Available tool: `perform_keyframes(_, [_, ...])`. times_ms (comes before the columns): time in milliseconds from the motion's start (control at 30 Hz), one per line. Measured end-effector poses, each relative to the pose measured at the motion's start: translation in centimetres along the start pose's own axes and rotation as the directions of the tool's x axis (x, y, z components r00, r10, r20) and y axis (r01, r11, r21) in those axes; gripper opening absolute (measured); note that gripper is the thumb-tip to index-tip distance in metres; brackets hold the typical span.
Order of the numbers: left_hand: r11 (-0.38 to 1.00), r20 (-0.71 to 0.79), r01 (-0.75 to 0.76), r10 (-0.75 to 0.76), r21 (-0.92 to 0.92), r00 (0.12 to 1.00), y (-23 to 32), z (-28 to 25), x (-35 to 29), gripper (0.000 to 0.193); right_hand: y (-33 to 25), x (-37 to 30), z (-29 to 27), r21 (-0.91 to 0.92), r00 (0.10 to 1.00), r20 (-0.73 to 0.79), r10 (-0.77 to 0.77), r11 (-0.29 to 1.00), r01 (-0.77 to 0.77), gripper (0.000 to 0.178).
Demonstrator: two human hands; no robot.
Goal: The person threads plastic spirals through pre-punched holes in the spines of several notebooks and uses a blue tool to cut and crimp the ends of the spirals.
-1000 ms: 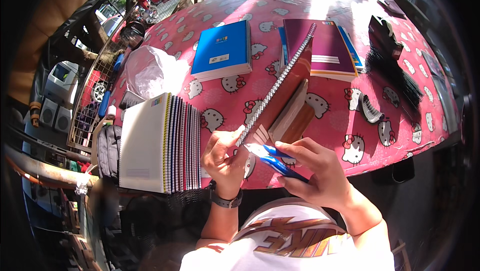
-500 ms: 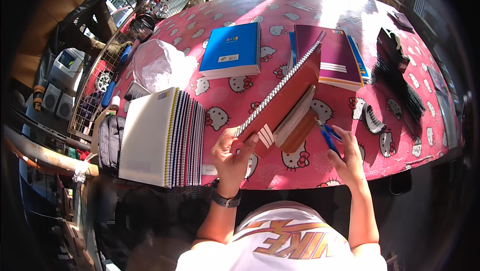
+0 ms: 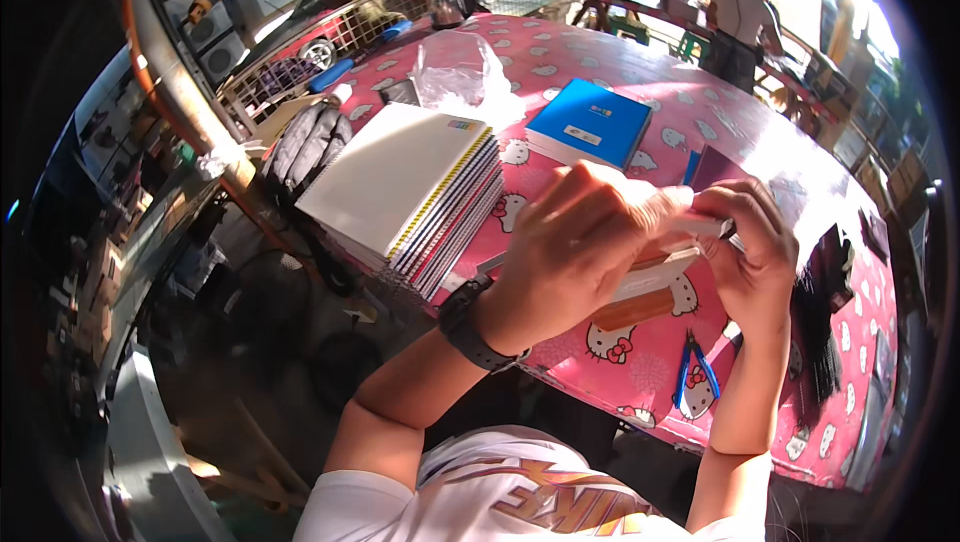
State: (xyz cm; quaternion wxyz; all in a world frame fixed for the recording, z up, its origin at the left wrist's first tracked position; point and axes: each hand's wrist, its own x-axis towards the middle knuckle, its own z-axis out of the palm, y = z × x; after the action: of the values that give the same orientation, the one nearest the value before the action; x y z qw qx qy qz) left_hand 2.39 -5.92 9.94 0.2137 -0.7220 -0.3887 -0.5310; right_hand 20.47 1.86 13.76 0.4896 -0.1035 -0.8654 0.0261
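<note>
Both hands are raised over the front of the table, fingers closed on the spiral notebook [image 3: 682, 230], now nearly edge-on and mostly hidden. My left hand [image 3: 590, 242], with a black watch at the wrist, is in front of it. My right hand [image 3: 752, 247] pinches its right end, close to my left fingertips. Under the hands lies a wooden block [image 3: 637, 310] with a pale piece on top. Small blue-handled cutting pliers [image 3: 697, 379] rest on the table beside my right forearm, jaws pointing away from me.
A tall stack of spiral notebooks [image 3: 400, 182] stands at the left, beside a grey bag [image 3: 312, 147]. Behind are a clear plastic bag [image 3: 460, 72] and blue notebooks [image 3: 590, 122]. Purple notebooks [image 3: 716, 166] and black bristly material [image 3: 822, 332] lie right. A person [image 3: 742, 27] stands far back.
My right hand has let go of the pliers, which now lie on the table, and has joined my left at the notebook. The notebook has tipped edge-on; the view has turned right.
</note>
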Motion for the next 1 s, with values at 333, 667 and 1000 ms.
perform_keyframes(333, [0.837,-0.368,0.461,-0.545,-0.295,0.753,-4.1,-13.7,-6.1,0.069,-1.7,11.5,10.4,0.966,0.820,-0.187,0.540,0.251,0.054,0.034])
perform_keyframes(667, [0.470,-0.230,0.696,-0.714,0.542,0.661,-19.1,-22.4,-16.8,0.028,5.6,3.1,33.3,0.157,0.747,-0.128,0.653,0.757,-0.635,0.041])
perform_keyframes(1000, [0.450,-0.366,0.670,-0.889,-0.590,0.275,-24.2,-20.1,-18.0,0.050,8.5,4.0,37.7,0.754,0.539,0.017,0.842,0.343,-0.560,0.021])
